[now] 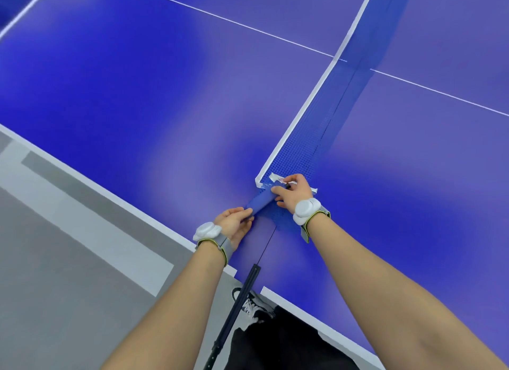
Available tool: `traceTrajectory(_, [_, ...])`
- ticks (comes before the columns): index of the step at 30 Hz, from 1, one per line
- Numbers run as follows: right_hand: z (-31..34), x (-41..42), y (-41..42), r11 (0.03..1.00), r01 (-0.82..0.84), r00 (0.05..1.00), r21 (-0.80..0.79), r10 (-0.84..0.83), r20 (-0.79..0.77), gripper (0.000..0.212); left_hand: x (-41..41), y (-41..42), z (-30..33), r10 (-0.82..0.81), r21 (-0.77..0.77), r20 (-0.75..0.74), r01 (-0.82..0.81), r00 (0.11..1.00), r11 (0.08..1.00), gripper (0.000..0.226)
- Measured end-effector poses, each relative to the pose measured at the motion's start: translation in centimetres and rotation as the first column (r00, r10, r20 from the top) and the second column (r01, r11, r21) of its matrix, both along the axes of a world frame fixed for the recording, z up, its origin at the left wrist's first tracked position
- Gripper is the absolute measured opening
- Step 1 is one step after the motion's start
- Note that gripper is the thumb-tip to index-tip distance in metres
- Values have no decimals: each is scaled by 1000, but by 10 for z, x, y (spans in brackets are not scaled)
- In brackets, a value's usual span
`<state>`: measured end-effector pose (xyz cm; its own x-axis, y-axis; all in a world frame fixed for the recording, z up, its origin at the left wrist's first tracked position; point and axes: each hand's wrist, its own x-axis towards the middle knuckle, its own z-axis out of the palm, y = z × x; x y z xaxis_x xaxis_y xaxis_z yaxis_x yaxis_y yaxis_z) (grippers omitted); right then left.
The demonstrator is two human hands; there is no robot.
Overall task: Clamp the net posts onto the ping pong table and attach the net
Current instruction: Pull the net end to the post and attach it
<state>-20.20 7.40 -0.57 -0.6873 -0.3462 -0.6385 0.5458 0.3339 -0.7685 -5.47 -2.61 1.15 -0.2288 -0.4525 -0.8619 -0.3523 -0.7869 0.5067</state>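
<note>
Net (308, 138) end pinched between both hands (261, 204).

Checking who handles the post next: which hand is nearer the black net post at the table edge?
Left. The left hand grips the net just above the post; the right hand is farther up.

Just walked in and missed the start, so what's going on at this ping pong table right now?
A person is setting up the net, which lies flat along the middle of the blue table. Near the table's near edge, the left hand holds the still rolled-up end of the net, while the right hand pinches the white top band and its cord there. A dark net post sits at the table edge below the hands. The net is not yet strung upright.
</note>
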Motion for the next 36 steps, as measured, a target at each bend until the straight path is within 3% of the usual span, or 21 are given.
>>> traceTrajectory(6, [53,20,4,993,-100,990,-62,93,-109,32,25,-2,50,-146,-110,-4,145,989,983,22])
traceTrajectory(10, [115,28,7,977,-164,975,-134,140,-172,15,43,-1,97,-345,-235,-43,326,938,916,5])
traceTrajectory(12, [131,25,6,965,-198,971,-174,169,-169,10,47,-2,106,-444,-302,-25,416,896,858,14])
traceTrajectory(16, [174,56,24,937,-288,945,-200,244,-216,37,83,10,132,-685,-493,97,632,723,598,15])
traceTrajectory(19, [192,96,40,929,-329,919,-167,275,-281,37,117,22,137,-768,-590,223,711,600,384,11])
traceTrajectory(21, [198,126,48,933,-338,908,-127,287,-306,42,145,31,138,-783,-626,281,724,555,289,10])
traceTrajectory(25, [201,188,58,932,-355,894,-70,316,-317,50,204,41,134,-789,-644,243,702,564,304,10])
traceTrajectory(32, [211,237,67,922,-381,890,-65,347,-296,48,251,53,127,-744,-629,115,628,658,458,9])
traceTrajectory(36, [210,253,69,912,-410,879,-25,388,-279,46,272,60,125,-745,-618,165,656,646,433,8])
